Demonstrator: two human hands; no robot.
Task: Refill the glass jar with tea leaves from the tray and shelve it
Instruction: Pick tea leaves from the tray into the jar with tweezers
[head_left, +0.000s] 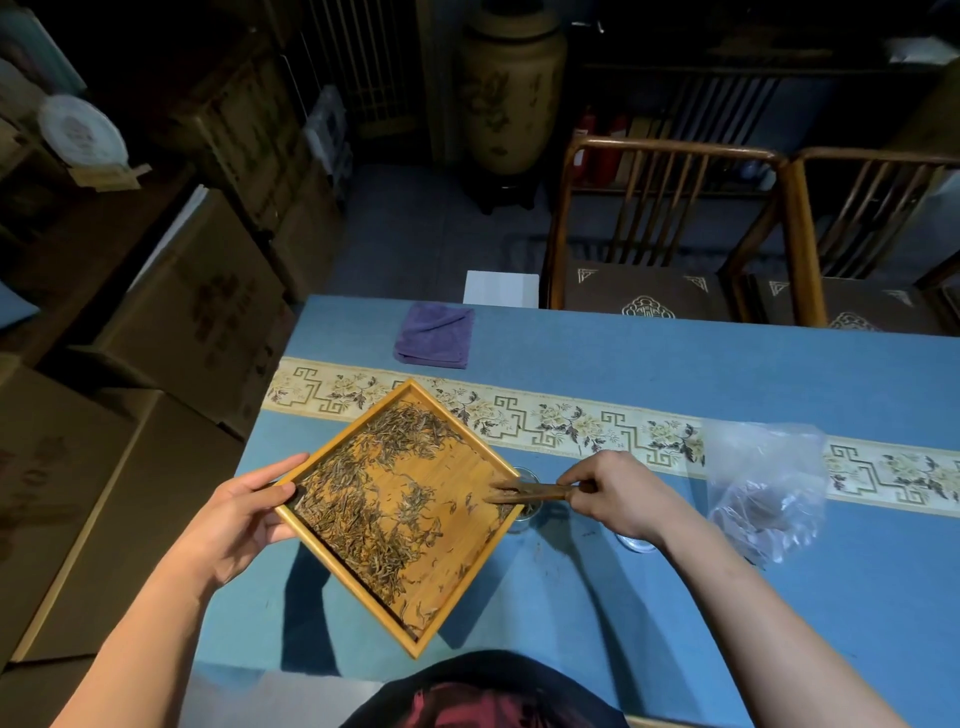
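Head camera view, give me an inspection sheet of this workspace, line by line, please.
Surface: blue tablecloth with a floral runner band.
Job's things: wooden tray tilted, corner over the glass jar, which is mostly hidden; tea leaves scattered in the tray; wooden scoop at that corner.
Clutter: folded purple cloth; clear plastic bag; glass lid partly behind the right wrist.
Grippers: left hand holds the tray's corner; right hand pinches the scoop.
Cables: nothing seen.
Surroundings: two wooden chairs; cardboard boxes; tall ceramic urn.
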